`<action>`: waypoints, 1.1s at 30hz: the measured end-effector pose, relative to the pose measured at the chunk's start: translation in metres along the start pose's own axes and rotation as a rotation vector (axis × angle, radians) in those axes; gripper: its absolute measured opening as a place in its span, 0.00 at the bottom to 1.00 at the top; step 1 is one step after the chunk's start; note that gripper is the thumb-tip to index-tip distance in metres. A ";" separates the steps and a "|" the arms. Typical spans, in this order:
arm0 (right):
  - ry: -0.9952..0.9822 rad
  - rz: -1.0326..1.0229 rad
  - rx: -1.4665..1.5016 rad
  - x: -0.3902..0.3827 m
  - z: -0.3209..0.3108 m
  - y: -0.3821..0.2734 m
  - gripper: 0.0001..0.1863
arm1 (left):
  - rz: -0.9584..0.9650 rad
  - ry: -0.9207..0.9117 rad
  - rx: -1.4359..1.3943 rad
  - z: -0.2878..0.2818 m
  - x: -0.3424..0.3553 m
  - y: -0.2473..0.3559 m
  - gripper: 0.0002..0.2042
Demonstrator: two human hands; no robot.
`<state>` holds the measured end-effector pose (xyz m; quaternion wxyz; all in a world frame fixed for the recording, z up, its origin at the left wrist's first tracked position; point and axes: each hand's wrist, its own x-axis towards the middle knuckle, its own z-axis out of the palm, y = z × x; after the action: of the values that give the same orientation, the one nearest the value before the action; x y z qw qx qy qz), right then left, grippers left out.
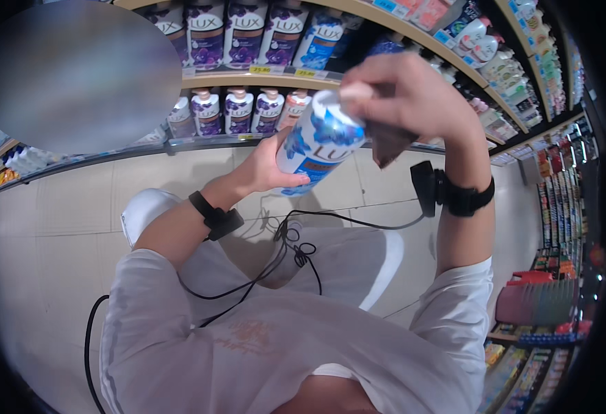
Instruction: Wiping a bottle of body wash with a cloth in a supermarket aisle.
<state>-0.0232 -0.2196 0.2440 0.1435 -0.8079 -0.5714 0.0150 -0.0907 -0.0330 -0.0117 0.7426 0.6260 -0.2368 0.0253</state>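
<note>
My left hand point(273, 164) is wrapped round a white pump bottle point(317, 148) with blue flowers on its label. The bottle is tilted in front of the shelf, its top toward the upper right. At that top is my right hand point(403, 96), fingers bent and slightly blurred. A dark brown piece, apparently cloth point(391, 143), hangs from under the right palm to a point. The right fingers hide the pump end of the bottle.
Purple and white pump bottles point(246, 34) line the upper shelf, beside a blue one point(319, 43). Smaller bottles point(238, 112) stand on the lower shelf point(179, 143). Black cables point(289, 238) run between my wrist bands. A red and grey basket point(538, 300) is at right.
</note>
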 end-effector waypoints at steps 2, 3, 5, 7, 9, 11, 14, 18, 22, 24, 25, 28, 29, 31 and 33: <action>0.100 0.199 0.202 0.013 -0.006 0.003 0.14 | -0.001 -0.062 -0.261 0.008 0.003 0.008 0.36; 0.223 0.188 0.206 0.022 -0.001 0.007 0.14 | -0.047 -0.055 -0.406 0.013 0.003 0.012 0.34; 0.606 0.299 0.323 0.035 0.016 0.013 0.20 | -0.086 -0.043 -0.703 0.019 0.003 0.020 0.31; 0.806 0.496 0.439 0.034 0.038 0.015 0.19 | -0.156 0.019 -0.849 0.016 0.008 0.028 0.27; 0.648 0.411 0.321 0.030 0.071 0.016 0.17 | -0.270 0.130 -0.991 0.006 0.014 0.033 0.26; 0.552 0.272 0.087 0.021 0.112 0.015 0.15 | -0.212 0.118 -1.106 -0.004 0.014 0.035 0.25; 0.498 0.344 0.484 0.017 0.154 0.023 0.19 | -0.180 0.163 -1.120 -0.031 0.011 0.035 0.27; 0.579 0.364 1.016 0.022 0.202 0.025 0.21 | -0.103 0.208 -1.146 -0.062 0.004 0.026 0.28; 0.816 0.427 1.487 0.036 0.243 0.031 0.22 | -0.116 0.275 -0.959 -0.071 -0.002 0.014 0.33; 0.793 0.372 1.800 0.042 0.250 0.045 0.22 | -0.196 0.317 -0.949 -0.072 -0.003 0.012 0.33; 0.721 0.345 2.036 0.043 0.250 0.054 0.23 | -0.210 0.298 -0.952 -0.073 -0.002 0.011 0.33; 0.500 0.054 2.558 0.037 0.239 0.080 0.25 | -0.252 0.415 -0.971 -0.073 0.002 0.015 0.40; 0.564 0.046 2.429 0.034 0.235 0.087 0.25 | -0.240 0.410 -1.006 -0.075 0.005 0.017 0.42; 0.630 -0.111 2.222 0.033 0.233 0.096 0.24 | -0.231 0.537 -1.073 -0.078 0.012 0.024 0.47; 0.876 0.129 1.998 0.035 0.233 0.098 0.22 | -0.198 0.644 -1.002 -0.080 0.016 0.029 0.48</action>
<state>0.0348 -0.1669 0.0013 0.9244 -0.2906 -0.1571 0.1906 -0.0611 0.0442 0.0128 0.9803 0.1797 0.0763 0.0298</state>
